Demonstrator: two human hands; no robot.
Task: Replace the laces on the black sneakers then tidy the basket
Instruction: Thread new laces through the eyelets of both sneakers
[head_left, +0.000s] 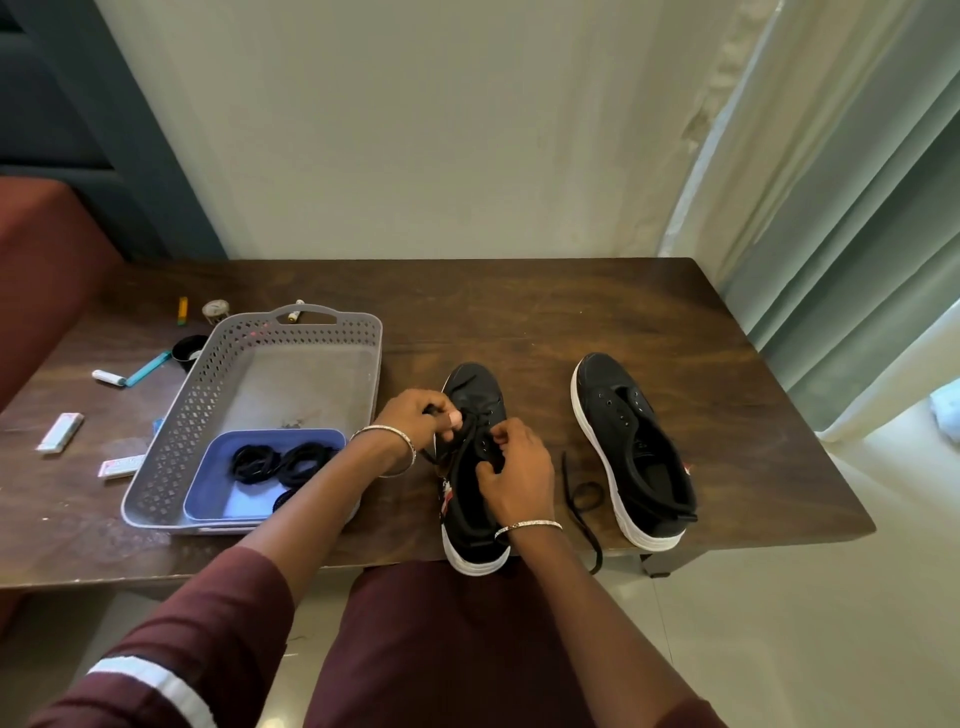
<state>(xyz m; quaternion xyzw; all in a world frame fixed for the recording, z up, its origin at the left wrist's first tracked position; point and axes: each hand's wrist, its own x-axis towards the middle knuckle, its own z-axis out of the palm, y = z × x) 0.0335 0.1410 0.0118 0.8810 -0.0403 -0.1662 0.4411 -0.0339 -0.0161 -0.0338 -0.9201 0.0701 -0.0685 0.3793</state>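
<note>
Reaching forward over the lap with both arms to a black sneaker (475, 387) standing just right of the grey basket (171, 431) on the dark wooden table (571, 312), toe pointing away, heel overhanging the near edge. With the left hand (415, 415), pinching a black lace (470, 434) between thumb and curled fingers, just past the basket's right wall, wrist bent inward and ringed by a silver bangle. With the right hand (517, 470), gripping the sneaker's eyelet flap, fingers curled down over the opening, thumb tip close to the lace, a thin bracelet at the wrist. Backs of both hands up, fingertips turned toward each other across the tongue.

Further right of the basket, well apart from it: a second black sneaker (631, 452), unlaced, white sole on the table. Between the two shoes, a loose black lace (584, 499) trailing off the near edge.

Inside the basket, at its near end: a blue tray (208, 493) holding coiled black laces (283, 462). Left of the basket and behind it: small scattered items, too small to name.
</note>
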